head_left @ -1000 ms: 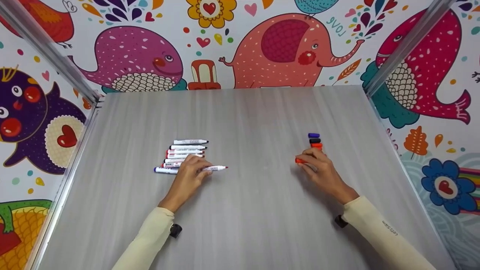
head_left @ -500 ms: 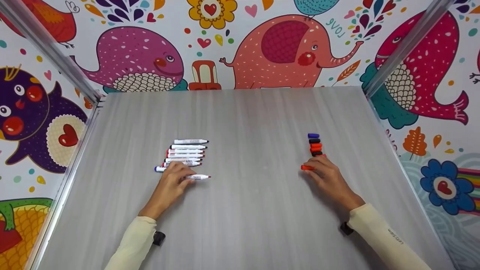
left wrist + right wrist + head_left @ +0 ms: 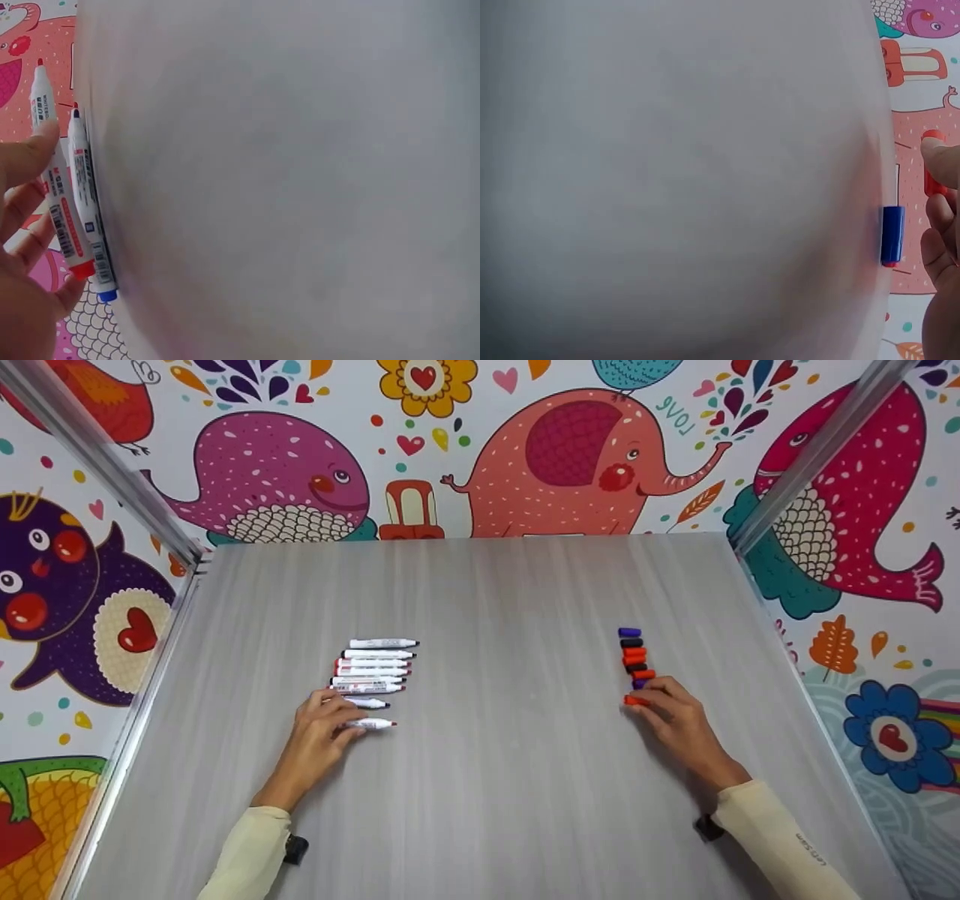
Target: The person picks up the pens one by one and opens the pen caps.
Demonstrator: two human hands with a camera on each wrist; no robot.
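My left hand [image 3: 319,735] pinches an uncapped red marker [image 3: 64,210] between thumb and fingers, its red tip pointing right in the head view. Just beyond it an uncapped blue marker [image 3: 86,187] lies on the table, partly hidden by the hand in the head view. Farther back, several uncapped white markers [image 3: 379,671] lie side by side in a row. On the right, my right hand [image 3: 679,727] holds a red cap [image 3: 934,180] between thumb and fingers. A blue cap [image 3: 892,234] rests on the table close to that hand, at the near end of the caps.
A column of several blue, black and red caps [image 3: 634,654] runs away from the right hand on the grey wood-grain table [image 3: 517,780]. Metal posts [image 3: 817,457] stand at the table's back corners, before a wall [image 3: 420,450] printed with cartoon animals.
The left hand has drawn back toward the lower left with the red marker, uncovering the blue marker. My right hand has moved down and right with the red cap, uncovering more caps.
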